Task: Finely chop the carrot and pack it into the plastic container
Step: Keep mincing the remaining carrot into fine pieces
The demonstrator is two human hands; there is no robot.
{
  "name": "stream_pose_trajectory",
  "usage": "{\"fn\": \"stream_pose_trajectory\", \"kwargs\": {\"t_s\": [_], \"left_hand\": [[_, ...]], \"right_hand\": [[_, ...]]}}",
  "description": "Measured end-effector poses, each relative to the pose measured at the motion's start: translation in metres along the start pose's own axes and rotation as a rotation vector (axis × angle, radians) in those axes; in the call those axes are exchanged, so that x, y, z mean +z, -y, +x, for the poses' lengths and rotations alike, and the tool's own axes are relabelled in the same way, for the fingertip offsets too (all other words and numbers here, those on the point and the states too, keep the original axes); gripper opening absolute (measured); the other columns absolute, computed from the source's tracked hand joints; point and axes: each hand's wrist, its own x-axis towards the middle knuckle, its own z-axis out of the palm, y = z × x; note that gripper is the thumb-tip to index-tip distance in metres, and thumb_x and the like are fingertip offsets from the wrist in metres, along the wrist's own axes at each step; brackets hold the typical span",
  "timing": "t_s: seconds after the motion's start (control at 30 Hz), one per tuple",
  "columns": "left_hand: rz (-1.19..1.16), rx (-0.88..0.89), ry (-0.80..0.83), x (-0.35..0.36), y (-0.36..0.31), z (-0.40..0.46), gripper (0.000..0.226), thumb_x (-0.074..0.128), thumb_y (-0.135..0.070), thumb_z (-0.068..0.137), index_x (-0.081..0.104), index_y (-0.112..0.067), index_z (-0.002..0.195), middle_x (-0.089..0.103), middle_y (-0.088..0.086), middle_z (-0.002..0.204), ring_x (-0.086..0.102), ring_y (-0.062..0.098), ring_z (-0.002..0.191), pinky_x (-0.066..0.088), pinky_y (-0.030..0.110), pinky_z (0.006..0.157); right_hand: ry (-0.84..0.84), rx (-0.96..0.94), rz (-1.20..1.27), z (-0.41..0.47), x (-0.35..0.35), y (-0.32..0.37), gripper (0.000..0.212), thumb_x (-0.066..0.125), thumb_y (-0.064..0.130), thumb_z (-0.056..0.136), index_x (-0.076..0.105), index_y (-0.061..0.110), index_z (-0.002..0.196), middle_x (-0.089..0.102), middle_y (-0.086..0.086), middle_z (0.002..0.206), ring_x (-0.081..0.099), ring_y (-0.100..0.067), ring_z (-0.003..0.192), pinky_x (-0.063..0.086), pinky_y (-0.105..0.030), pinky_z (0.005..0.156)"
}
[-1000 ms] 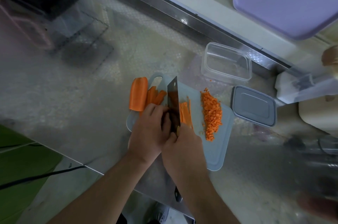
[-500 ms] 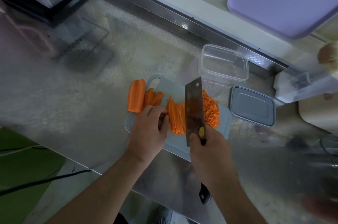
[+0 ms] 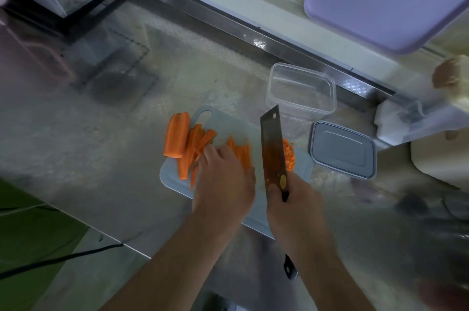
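Roughly halfway w/ chopping: small pile of diced orange carrot [image 3: 289, 155] on pale grey plastic cutting board [image 3: 175, 176], frame centre. Left hand [image 3: 223, 178] presses on carrot strips [image 3: 241, 153]; 1 big carrot chunk [image 3: 176, 138] uncut. Right hand [image 3: 291, 199] grips steel cleaver [image 3: 272, 148], raised. Clear plastic container [image 3: 300, 89], upper right, empty; grey lid [image 3: 342, 149] beside it.

I am in a kitchen, at a stainless steel counter [image 3: 106, 133] with a raised metal back edge. On it lies my grey cutting board [image 3: 175, 178] with carrot strips [image 3: 195, 143], and my right hand [image 3: 291, 199] grips a cleaver [image 3: 272, 143]. Beside the board sit a clear plastic container [image 3: 300, 87] and its grey lid [image 3: 342, 149].
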Motion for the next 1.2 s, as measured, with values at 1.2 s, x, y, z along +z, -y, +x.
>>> {"fn": "stream_pose_trajectory", "kwargs": {"t_s": [1.2], "left_hand": [[-0.184, 0.089, -0.063, 0.017, 0.004, 0.006, 0.007, 0.063, -0.021, 0.098, 0.065, -0.021, 0.104, 0.055, 0.0, 0.104, 0.058, 0.022, 0.1, 0.044, 0.032, 0.076]], "right_hand": [[0.097, -0.076, 0.015, 0.01, 0.001, -0.031, 0.017, 0.048, 0.025, 0.096, 0.05, 0.024, 0.08, 0.054, 0.002, 0.063, 0.053, -0.013, 0.054, 0.042, -0.029, 0.048]]}}
